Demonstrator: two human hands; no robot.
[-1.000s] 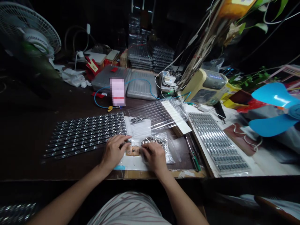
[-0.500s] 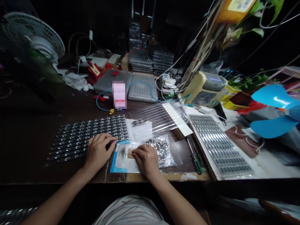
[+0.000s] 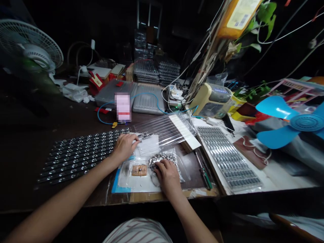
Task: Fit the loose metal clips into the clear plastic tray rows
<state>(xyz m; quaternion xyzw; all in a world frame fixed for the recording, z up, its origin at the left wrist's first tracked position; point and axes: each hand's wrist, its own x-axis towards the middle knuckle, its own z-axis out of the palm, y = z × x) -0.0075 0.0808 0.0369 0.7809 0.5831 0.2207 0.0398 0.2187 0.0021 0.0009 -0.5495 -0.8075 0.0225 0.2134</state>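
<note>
Left hand (image 3: 124, 147): at the right end of the dark rod rows (image 3: 81, 155), fingertips by the left edge of the clear ribbed tray (image 3: 165, 130)
Left grip: narrow, thumb close to the bent fingers; I cannot tell whether it pinches anything
Right hand (image 3: 167, 175): low over the near-left part of the clear bag (image 3: 181, 177), fingertips at the small metal pieces (image 3: 162, 157)
Right grip: narrow, fingers bent downward; I cannot tell whether a piece is held
Wooden block (image 3: 139, 170): on the blue-edged sheet (image 3: 141, 187), between the hands and apart from both; I see a small dark piece on it
Rod rows: left part of the table (image 3: 68, 118); in my view the left forearm passes across their near-right corner
Ribbed tray: set aslant beyond the bag, white strip (image 3: 184, 131) across its right end, loose metal fittings (image 3: 146, 135) near its left edge
Green-handled tool (image 3: 207, 178): right of the bag, a narrow strip of dark tabletop between
Filled tray (image 3: 227, 157): farther right, on a white surface, its long left side near that surface's edge
Front edge: both forearms cross it; the sheet lies just inside it
Left side room: a broad dark stretch of tabletop lies between the rods and the white fan (image 3: 35, 50)
</note>
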